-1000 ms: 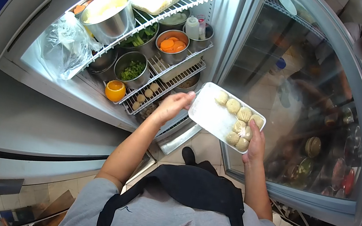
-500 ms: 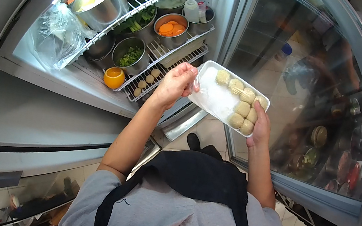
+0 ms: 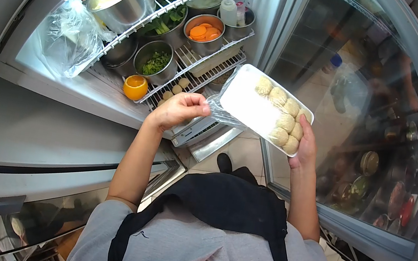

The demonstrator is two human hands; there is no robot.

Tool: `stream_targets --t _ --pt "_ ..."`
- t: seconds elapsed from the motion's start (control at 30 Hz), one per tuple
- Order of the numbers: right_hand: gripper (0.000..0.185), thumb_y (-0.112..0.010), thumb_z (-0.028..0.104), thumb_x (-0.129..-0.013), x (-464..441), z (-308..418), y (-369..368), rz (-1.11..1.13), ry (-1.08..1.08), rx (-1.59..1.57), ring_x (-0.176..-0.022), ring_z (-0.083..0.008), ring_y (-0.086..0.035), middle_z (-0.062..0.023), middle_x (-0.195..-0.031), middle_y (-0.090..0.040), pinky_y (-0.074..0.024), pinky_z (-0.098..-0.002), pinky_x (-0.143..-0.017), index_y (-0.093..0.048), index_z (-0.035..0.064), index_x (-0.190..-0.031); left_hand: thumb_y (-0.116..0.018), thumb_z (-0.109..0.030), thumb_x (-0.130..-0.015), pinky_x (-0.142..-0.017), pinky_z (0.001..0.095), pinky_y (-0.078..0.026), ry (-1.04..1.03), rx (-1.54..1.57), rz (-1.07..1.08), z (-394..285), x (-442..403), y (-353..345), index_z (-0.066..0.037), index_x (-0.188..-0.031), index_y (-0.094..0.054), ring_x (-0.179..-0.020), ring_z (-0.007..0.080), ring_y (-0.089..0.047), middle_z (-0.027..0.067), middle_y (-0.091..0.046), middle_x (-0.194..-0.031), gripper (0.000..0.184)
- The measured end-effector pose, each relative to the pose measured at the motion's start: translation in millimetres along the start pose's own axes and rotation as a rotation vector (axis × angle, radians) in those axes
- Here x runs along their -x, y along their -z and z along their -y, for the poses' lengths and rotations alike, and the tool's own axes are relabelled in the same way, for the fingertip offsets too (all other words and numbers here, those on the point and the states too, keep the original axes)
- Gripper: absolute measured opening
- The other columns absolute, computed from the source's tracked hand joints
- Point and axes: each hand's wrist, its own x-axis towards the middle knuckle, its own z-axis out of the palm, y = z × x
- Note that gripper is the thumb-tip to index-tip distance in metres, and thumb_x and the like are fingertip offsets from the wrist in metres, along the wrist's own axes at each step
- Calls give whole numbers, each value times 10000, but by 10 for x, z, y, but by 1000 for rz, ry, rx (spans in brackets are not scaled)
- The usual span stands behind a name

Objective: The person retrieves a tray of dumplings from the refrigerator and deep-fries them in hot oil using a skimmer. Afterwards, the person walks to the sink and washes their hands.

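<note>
A white foam tray point(image 3: 246, 95) is tilted in front of me, with several pale beige balls point(image 3: 283, 122) grouped at its right side. My right hand point(image 3: 304, 146) grips the tray's right end, thumb over the rim by the balls. To the left of the tray, my left hand point(image 3: 182, 110) is closed, pinching the edge of clear plastic wrap point(image 3: 226, 114). The wrap stretches from those fingers to the tray's left end and hangs loose there. The left part of the tray's floor shows white, without balls.
An open fridge stands ahead on the left, its glass door point(image 3: 356, 117) swung out to the right. Its shelves hold carrot slices point(image 3: 205, 32), a pot of chopped greens point(image 3: 155, 63), a cut orange point(image 3: 135, 87) and a plastic bag point(image 3: 71, 39).
My left hand has moved down and left, away from the tray, drawing the plastic wrap out from its left end. The right hand still holds the tray, which has shifted slightly.
</note>
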Motion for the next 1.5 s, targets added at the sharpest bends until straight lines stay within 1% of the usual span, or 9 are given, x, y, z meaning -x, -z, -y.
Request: stream_targets --t 0.33,0.4,0.73,1.07,1.1,1.27,1.33,1.37,1.5 --pt "427 -477 275 -1006 -44 -61 -441 32 17 -211 -1105 -274 -639 -146 -1251 -629 -542 -398 -940 -500 -7 -1325 -561 -213 -1004 -575 193 -381 -323 279 -363 38 -499 -493 -91 -974 -634 -628 46 -455 -42 -570 -755 146" --pt "429 -479 274 -1002 25 151 -690 98 75 -226 -1114 -276 -634 -143 -1263 -622 -544 -409 -935 -497 -1 -1330 -557 -233 -1007 -573 190 -365 -318 91 -394 -19 -503 -345 -74 -1004 -626 -624 47 -461 -35 -581 -753 173" --pt "396 -519 232 -1002 -677 882 -1968 399 430 -241 -1188 -302 -586 -167 -1311 -567 -537 -496 -951 -481 -17 -1308 -601 -242 -978 -580 195 -391 -129 110 -369 213 -395 -269 -87 -937 -624 -627 52 -475 -27 -575 -732 162" --pt "369 -437 259 -1032 -1700 889 -2901 288 354 -132 -1050 -336 -625 -232 -1156 -596 -530 -513 -940 -487 -69 -1194 -588 -264 -986 -564 181 -360 -93 147 -460 527 -123 -140 -95 -958 -617 -622 44 -481 -36 -576 -734 173" --pt "359 -466 222 -1023 -1849 915 -2960 336 316 -122 -1144 -390 -577 -277 -1156 -574 -486 -547 -1024 -477 -113 -1152 -585 -261 -987 -567 182 -363 -81 150 -478 540 -96 -129 -96 -956 -616 -623 44 -481 -34 -576 -739 171" --pt "382 -441 217 -1027 -2463 908 -3272 503 259 -102 -1110 -408 -607 -319 -1103 -619 -501 -516 -1001 -507 -136 -1157 -610 -230 -967 -570 188 -389 -81 219 -544 664 60 -54 -97 -935 -617 -630 49 -487 -22 -586 -749 137" --pt "327 -470 161 -1018 -2755 870 -3343 692 769 654 -1107 -390 -616 -297 -1102 -627 -511 -462 -1003 -530 -126 -1160 -578 -251 -992 -584 180 -381 -58 210 -593 713 131 -23 -99 -940 -611 -621 49 -483 -31 -574 -742 164" --pt "264 -503 116 -1004 -3072 835 -3481 726 255 -10 -1048 -320 -652 -233 -1085 -653 -557 -394 -927 -566 -87 -1161 -579 -247 -993 -582 183 -382 -45 217 -632 738 170 -15 -100 -938 -611 -621 49 -483 -31 -574 -741 161" --pt "217 -522 113 -996 -3301 747 -3670 368 308 627 -854 -230 -677 -134 -978 -680 -592 -357 -776 -609 -37 -1128 -591 -236 -988 -579 187 -396 -65 259 -693 825 328 17 -102 -934 -613 -622 48 -485 -32 -574 -740 147"
